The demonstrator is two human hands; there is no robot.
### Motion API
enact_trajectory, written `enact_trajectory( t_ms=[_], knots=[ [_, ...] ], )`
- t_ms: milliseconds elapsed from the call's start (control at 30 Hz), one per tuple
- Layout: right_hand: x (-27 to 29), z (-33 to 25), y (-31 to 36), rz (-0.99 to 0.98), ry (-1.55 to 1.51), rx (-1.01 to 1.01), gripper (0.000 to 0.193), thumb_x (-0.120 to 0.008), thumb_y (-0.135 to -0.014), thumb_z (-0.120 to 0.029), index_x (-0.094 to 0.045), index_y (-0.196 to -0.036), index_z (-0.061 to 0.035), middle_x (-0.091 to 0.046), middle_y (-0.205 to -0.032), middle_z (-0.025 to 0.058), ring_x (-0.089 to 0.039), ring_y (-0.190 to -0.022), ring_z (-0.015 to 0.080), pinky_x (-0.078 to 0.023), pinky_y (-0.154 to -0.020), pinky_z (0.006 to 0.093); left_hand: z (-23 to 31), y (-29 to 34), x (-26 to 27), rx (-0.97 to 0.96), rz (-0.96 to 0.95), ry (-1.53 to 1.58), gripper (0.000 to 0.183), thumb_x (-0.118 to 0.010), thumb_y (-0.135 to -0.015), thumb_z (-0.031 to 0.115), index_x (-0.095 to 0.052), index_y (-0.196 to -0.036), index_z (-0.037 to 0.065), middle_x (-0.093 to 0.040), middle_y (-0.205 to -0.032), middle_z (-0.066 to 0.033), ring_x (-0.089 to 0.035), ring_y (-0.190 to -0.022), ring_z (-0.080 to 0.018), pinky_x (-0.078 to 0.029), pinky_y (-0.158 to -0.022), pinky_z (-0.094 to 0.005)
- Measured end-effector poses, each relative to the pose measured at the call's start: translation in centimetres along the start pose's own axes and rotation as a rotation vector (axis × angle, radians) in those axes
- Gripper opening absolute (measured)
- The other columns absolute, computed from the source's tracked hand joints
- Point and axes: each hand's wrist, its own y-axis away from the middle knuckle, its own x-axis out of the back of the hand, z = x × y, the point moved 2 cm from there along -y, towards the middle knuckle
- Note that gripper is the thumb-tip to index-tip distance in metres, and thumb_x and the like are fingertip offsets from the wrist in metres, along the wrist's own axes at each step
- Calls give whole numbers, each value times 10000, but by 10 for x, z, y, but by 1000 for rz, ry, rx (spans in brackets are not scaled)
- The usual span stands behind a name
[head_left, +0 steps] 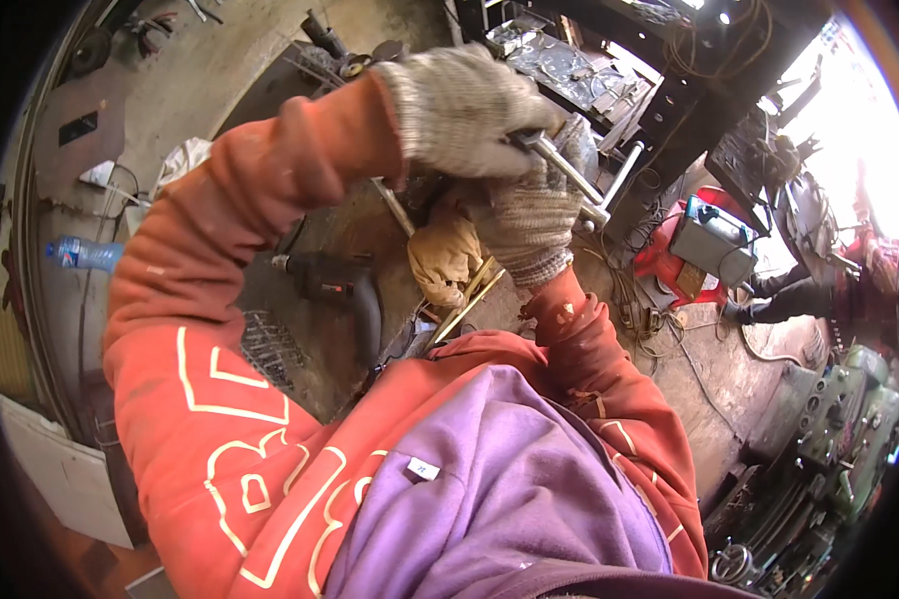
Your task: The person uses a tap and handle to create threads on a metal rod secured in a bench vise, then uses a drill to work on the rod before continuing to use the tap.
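Both my hands wear knitted, dirty grey-white work gloves and are close together in front of my chest. My left hand (469, 110) is closed around a metal rod tool (569, 175), which slants down to the right and meets a second rod at a joint. Just below, my right hand (529, 222) has its fingers curled behind the rod; what they hold is hidden by my left hand. Beneath the hands lies a crumpled tan cloth or glove (445, 258). A dark power drill (335, 285) rests to the left of it.
On the left lies a clear plastic bottle (85, 253). A grey box (714, 240) sits on a red stool (659, 258) to the right, with cables (699, 364) trailing over the floor. Another person's legs (794, 299) show at far right. Green machinery (839, 429) stands lower right.
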Motion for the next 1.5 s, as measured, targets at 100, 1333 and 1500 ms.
enact_trajectory(
  t_ms=[100,1333,1500],
  knots=[
    [-1,3,-3,71,54,26,656,-801,-807,-455,-687,-1371,-141,-598,-1391,179,-566,-1336,403,-412,-1151,648,0,-24,-11,425,-101,55,497,-775,-904,407,-712,-1283,92,-750,-1048,-195,-740,-971,-406,-594,-848,-495],
    [4,-3,-3,126,-3,71,522,-781,-858,-384,-699,-1304,-126,-625,-1362,128,-599,-1261,367,-418,-1153,652,3,-16,26,259,-291,-171,333,-636,-988,312,-805,-997,25,-761,-831,-204,-778,-811,-347,-621,-731,-465],
    [2,-5,-4,173,20,77,526,-784,-819,-348,-714,-1292,-128,-640,-1324,125,-595,-1266,360,-416,-1165,648,-13,-13,11,66,-91,-417,258,-646,-893,175,-765,-1091,61,-758,-831,-144,-763,-754,-345,-607,-665,-476]
  ],
)
